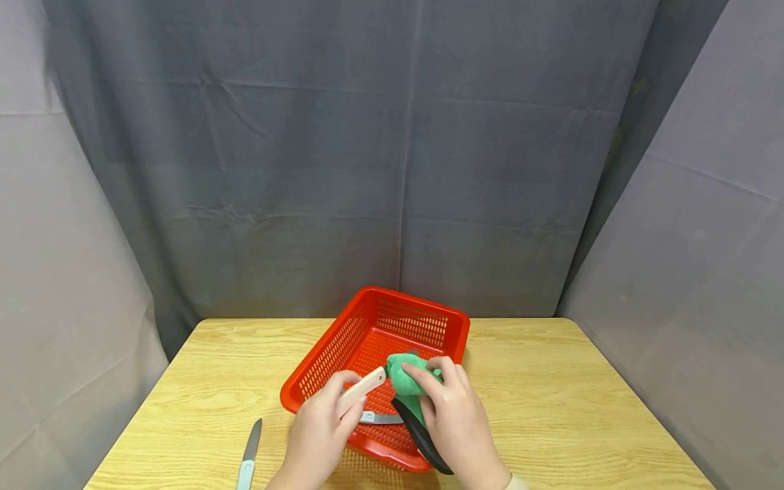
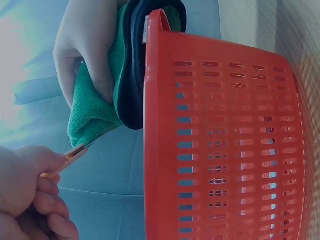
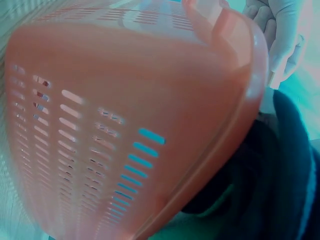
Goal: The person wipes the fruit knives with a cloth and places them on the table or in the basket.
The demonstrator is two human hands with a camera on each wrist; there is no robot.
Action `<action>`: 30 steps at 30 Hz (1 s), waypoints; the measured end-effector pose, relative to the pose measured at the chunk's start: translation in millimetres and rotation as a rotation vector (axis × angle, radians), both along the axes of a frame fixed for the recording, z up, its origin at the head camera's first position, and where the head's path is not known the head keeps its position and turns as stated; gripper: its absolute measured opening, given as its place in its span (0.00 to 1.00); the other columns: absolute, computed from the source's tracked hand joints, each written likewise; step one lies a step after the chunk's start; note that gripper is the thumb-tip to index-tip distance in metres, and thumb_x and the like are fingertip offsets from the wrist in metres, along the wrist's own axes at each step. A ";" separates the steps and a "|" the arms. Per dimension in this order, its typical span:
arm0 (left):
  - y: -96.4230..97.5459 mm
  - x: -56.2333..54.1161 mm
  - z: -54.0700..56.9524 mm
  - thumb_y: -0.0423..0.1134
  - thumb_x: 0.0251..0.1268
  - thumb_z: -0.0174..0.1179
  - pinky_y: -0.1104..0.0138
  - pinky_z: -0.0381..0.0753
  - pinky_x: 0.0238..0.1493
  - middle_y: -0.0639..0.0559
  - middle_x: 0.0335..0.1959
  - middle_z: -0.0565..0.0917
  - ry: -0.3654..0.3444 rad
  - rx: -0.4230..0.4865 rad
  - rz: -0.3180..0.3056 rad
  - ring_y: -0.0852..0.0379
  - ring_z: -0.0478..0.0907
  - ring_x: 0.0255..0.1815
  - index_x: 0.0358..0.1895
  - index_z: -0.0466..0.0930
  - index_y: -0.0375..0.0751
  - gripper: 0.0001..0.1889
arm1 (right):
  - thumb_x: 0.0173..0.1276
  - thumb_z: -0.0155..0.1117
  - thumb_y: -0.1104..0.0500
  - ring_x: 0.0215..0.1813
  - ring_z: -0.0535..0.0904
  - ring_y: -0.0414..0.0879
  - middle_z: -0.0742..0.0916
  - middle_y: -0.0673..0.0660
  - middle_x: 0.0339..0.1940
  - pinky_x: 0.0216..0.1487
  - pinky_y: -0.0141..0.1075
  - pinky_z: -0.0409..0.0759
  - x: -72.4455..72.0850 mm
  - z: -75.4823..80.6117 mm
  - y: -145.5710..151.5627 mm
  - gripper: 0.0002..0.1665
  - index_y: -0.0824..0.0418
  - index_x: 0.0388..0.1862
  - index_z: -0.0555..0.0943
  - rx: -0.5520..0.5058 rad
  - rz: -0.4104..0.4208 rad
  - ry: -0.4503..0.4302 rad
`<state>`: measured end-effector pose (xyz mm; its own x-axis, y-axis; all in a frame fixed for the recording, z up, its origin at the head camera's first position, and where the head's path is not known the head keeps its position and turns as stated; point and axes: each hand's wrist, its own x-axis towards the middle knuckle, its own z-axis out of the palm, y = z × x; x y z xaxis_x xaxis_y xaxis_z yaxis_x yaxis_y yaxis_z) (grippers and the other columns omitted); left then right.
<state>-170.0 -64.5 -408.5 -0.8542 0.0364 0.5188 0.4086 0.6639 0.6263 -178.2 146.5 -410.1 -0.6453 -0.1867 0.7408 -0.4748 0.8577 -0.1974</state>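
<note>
My left hand (image 1: 321, 425) grips a knife by its pale handle (image 1: 361, 391), which points up toward the right. A green cloth (image 1: 407, 374) is folded around the blade and hides most of it. The fingers and thumb of my right hand (image 1: 456, 415) pinch this cloth from the right, close to the handle's end. A dark flap (image 2: 134, 75) of the cloth hangs beside the green part, over the basket's near rim. Both hands are above the front half of a red plastic basket (image 1: 315, 364).
Inside the basket lies another knife (image 1: 382, 418) with a light grey-blue handle, partly covered by my left hand and the dark flap. A similar knife (image 1: 250, 452) rests on the wooden table (image 1: 551, 401) left of the basket, blade pointing away. A grey curtain (image 1: 306, 170) hangs behind.
</note>
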 end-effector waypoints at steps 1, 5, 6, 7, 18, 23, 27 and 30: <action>-0.1 0.1 -0.1 0.35 0.60 0.73 0.72 0.65 0.21 0.60 0.23 0.76 -0.004 0.002 -0.001 0.68 0.65 0.20 0.49 0.81 0.54 0.17 | 0.48 0.82 0.72 0.43 0.78 0.49 0.82 0.54 0.45 0.39 0.41 0.85 -0.2 0.0 0.1 0.36 0.46 0.55 0.88 -0.003 -0.006 -0.004; -0.3 0.1 0.2 0.35 0.60 0.73 0.72 0.66 0.21 0.60 0.23 0.76 -0.017 0.008 -0.009 0.68 0.65 0.20 0.49 0.81 0.54 0.16 | 0.50 0.81 0.72 0.42 0.77 0.49 0.82 0.54 0.44 0.35 0.39 0.84 -1.8 -0.5 0.9 0.34 0.47 0.55 0.88 -0.010 -0.039 -0.014; -0.3 0.1 0.4 0.35 0.60 0.73 0.72 0.66 0.21 0.60 0.23 0.76 -0.021 0.010 -0.012 0.68 0.65 0.20 0.49 0.81 0.54 0.16 | 0.50 0.81 0.72 0.41 0.77 0.48 0.82 0.55 0.44 0.34 0.38 0.83 -2.3 -0.6 1.2 0.34 0.47 0.55 0.88 -0.012 -0.045 -0.014; -0.3 0.1 0.6 0.35 0.60 0.73 0.72 0.66 0.21 0.60 0.23 0.76 -0.023 0.011 -0.015 0.68 0.65 0.20 0.49 0.81 0.54 0.16 | 0.50 0.81 0.72 0.41 0.76 0.48 0.82 0.55 0.44 0.34 0.38 0.83 -2.8 -0.8 1.6 0.34 0.47 0.55 0.88 -0.013 -0.052 -0.012; -0.3 0.7 1.7 0.34 0.60 0.72 0.72 0.67 0.22 0.59 0.25 0.79 -0.029 0.030 -0.029 0.67 0.67 0.22 0.48 0.81 0.54 0.16 | 0.51 0.78 0.74 0.41 0.76 0.50 0.81 0.56 0.45 0.36 0.42 0.85 -7.1 -3.6 6.3 0.32 0.50 0.54 0.88 -0.037 -0.084 0.006; -0.6 0.5 1.8 0.34 0.61 0.71 0.72 0.68 0.22 0.59 0.24 0.78 -0.035 0.045 -0.049 0.68 0.67 0.21 0.49 0.81 0.53 0.16 | 0.50 0.77 0.74 0.41 0.77 0.51 0.81 0.56 0.44 0.36 0.42 0.85 -7.5 -3.0 7.0 0.33 0.50 0.55 0.88 -0.044 -0.108 -0.009; -0.3 0.7 1.4 0.33 0.61 0.71 0.72 0.68 0.22 0.60 0.24 0.77 -0.031 0.036 -0.050 0.68 0.66 0.20 0.49 0.81 0.53 0.15 | 0.51 0.78 0.74 0.42 0.77 0.51 0.81 0.57 0.44 0.37 0.43 0.86 -7.0 -1.6 6.4 0.32 0.52 0.55 0.88 -0.068 -0.131 -0.050; 0.6 1.4 1.0 0.34 0.61 0.71 0.72 0.67 0.21 0.60 0.24 0.77 -0.028 0.025 -0.037 0.68 0.65 0.20 0.49 0.81 0.53 0.16 | 0.51 0.78 0.75 0.41 0.78 0.52 0.81 0.58 0.43 0.35 0.44 0.86 -6.8 -0.6 6.8 0.31 0.53 0.54 0.88 -0.083 -0.148 -0.047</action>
<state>-168.6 -63.9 -407.6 -0.8667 0.0550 0.4957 0.4144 0.6326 0.6543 -185.0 153.2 -410.7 -0.6956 -0.0268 0.7180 -0.3330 0.8975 -0.2891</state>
